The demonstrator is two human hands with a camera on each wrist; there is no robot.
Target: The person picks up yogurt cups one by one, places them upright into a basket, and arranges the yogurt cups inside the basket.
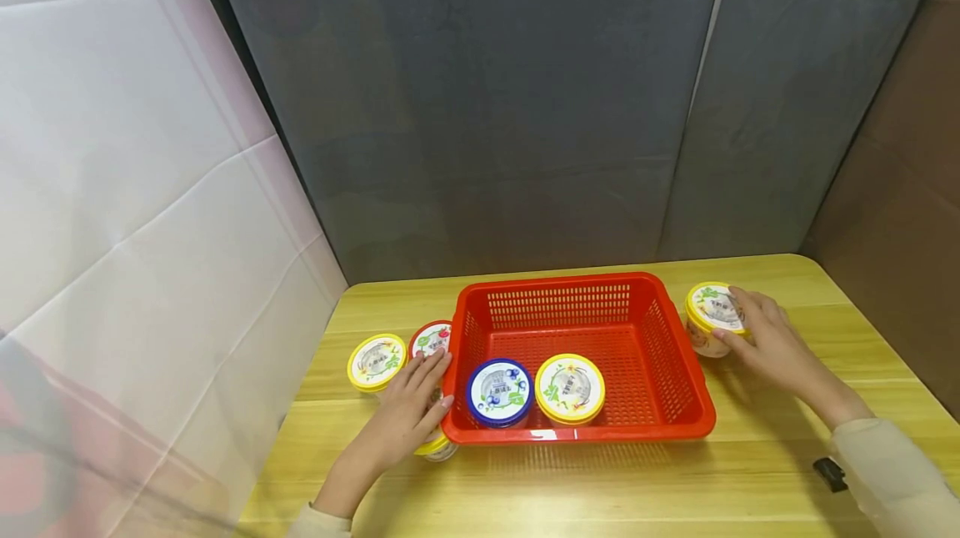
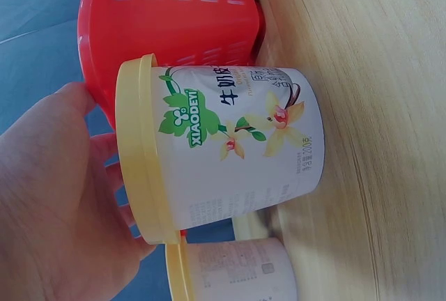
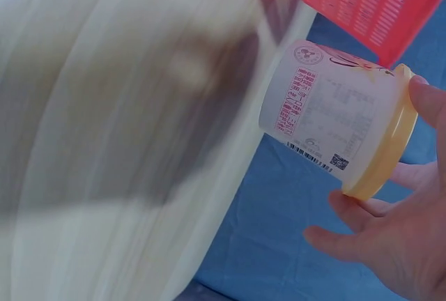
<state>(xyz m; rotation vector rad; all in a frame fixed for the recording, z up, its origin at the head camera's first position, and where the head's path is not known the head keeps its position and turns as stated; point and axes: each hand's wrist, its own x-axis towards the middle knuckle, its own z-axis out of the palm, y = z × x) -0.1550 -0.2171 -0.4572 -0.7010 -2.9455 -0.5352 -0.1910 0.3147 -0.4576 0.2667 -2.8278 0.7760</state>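
Note:
My right hand (image 1: 771, 348) grips a yellow-lidded tub (image 1: 707, 336) by its lid, just right of the red basket (image 1: 675, 429). Thumb and fingers lie around the lid's edge in the right wrist view, where the tub (image 3: 331, 109) tilts with its printed side showing. My left hand (image 1: 405, 413) reaches to the basket's left rim with extended fingers, its fingertips and thumb right at the rim. Below that hand stands another yellow-lidded tub (image 2: 237, 141), partly covered in the head view. Inside the basket sit a blue-lidded tub (image 1: 500, 393) and a yellow-lidded tub (image 1: 570, 389).
Left of the basket stand a yellow-lidded tub (image 1: 377, 361) and a red-lidded tub (image 1: 430, 338). A small black object (image 1: 830, 474) lies near the right sleeve. Grey panels (image 1: 480, 104) rise behind the wooden table (image 1: 600, 496), and a white sheet (image 1: 150, 188) hangs at left.

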